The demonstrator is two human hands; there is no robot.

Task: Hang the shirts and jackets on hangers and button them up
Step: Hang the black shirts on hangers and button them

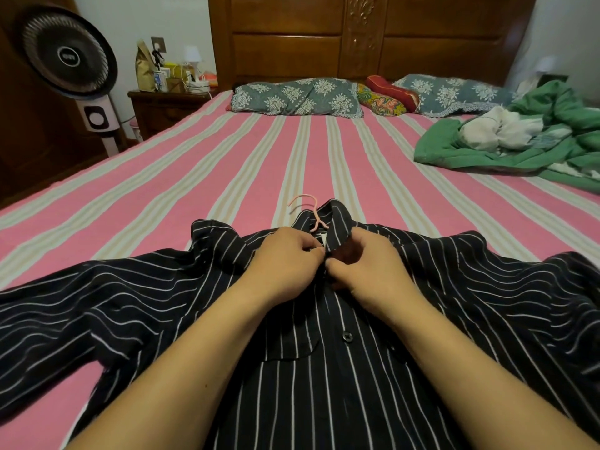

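Striped shirt (pixel 422 319), dark with thin white lines, lies spread front-up on the pink striped bedsheet (pixel 194 177), its sleeves thrown out to either side of the person's forearms. A pink hanger (pixel 310 211) is already inside it; only the hook and neck show, poking out of the collar just beyond the fingertips.

Both hands meet at the placket just under the collar. The left hand (pixel 287 254) has its fingers curled, pinching one edge of the front; the right hand (pixel 367 267) pinches the other edge, thumb tips almost touching. Whatever button they are working is hidden under the fingers, so I cannot tell whether it is through its hole yet. Nearer the person, below the hands, a dark button (pixel 346 336) sits on the placket and looks fastened.

What could go wrong, to my eye: the cloth is soft and rumpled around the shoulders, so the two edges could be matched a hole off, leaving the front skewed all the way down. Pulling the placket toward the wrists could also drag the collar off the hanger neck, or tip a hanger arm out of its shoulder, which lies out of sight under the fabric. A dark button on dark cloth in this dim light is easy to fumble.

Far off beyond the right hand, a green jacket (pixel 519 147) lies heaped with white cloth in it, apparently not yet hung.
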